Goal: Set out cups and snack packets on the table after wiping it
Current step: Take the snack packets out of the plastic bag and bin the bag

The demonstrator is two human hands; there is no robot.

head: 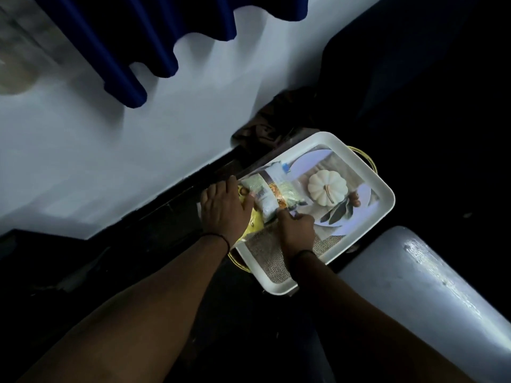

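A white tray with a printed pumpkin picture lies low in the dark, right of centre. Snack packets lie on its left end: a pale green and white packet and a yellow packet partly under my hand. My left hand rests palm down over the yellow packet, fingers spread toward the green one. My right hand is closed on the near edge of the pale packet. No cups are in view.
A white wall fills the left, with a blue curtain hanging over it. A brown patterned cloth lies behind the tray. A grey curved surface sits at the lower right. The surroundings are very dark.
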